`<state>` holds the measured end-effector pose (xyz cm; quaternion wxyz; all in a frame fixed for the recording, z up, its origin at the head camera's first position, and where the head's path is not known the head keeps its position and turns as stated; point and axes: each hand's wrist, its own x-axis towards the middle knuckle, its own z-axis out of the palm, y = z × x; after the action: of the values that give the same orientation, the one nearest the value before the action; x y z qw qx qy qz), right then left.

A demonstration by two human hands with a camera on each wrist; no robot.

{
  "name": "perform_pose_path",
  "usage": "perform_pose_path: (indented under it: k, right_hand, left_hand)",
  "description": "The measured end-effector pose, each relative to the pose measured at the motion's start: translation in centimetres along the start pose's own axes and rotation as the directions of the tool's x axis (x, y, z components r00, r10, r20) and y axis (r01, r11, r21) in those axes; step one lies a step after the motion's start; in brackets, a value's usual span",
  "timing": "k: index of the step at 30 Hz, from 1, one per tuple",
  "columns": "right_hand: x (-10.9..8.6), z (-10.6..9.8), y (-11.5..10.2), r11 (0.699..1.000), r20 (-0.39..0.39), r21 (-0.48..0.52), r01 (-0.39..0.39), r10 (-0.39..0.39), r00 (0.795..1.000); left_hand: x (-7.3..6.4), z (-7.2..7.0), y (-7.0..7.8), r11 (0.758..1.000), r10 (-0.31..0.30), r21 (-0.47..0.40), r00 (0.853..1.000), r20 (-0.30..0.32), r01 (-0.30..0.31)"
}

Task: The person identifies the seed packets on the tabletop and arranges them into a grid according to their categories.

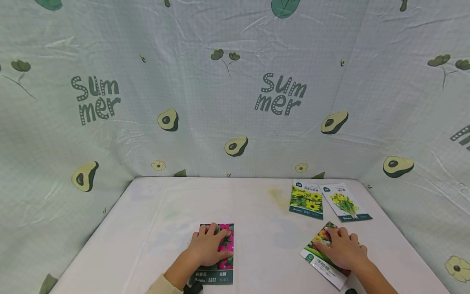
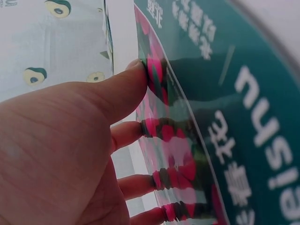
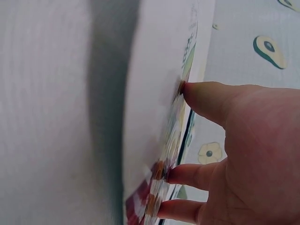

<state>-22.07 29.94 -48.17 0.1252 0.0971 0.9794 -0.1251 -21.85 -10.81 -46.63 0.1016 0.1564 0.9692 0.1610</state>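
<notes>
On the left half of the white table, my left hand rests on a flower seed packet with pink blossoms and a dark green band. The left wrist view has the thumb and fingertips touching its glossy printed face, spread apart. To the right, my right hand lies on a second seed packet, with mixed flowers and a white band, turned at an angle. Its thumb and fingertips press on the surface in the right wrist view. Both hands cover part of the pictures beneath them.
Two more seed packets lie at the back right: one with yellow daisy-like flowers, one white with a yellow bunch. A pale curtain printed with avocados surrounds the table at the back and sides.
</notes>
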Motion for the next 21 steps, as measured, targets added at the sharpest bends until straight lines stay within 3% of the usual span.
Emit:
perform_pose_path:
  k: [21]
  right_hand:
    - [-0.48,-0.08,-0.04,1.0,-0.004,0.012,0.008,-0.008,1.0]
  left_hand:
    - [-0.02,-0.06,-0.11,1.0,0.009,-0.006,1.0,0.001,-0.009]
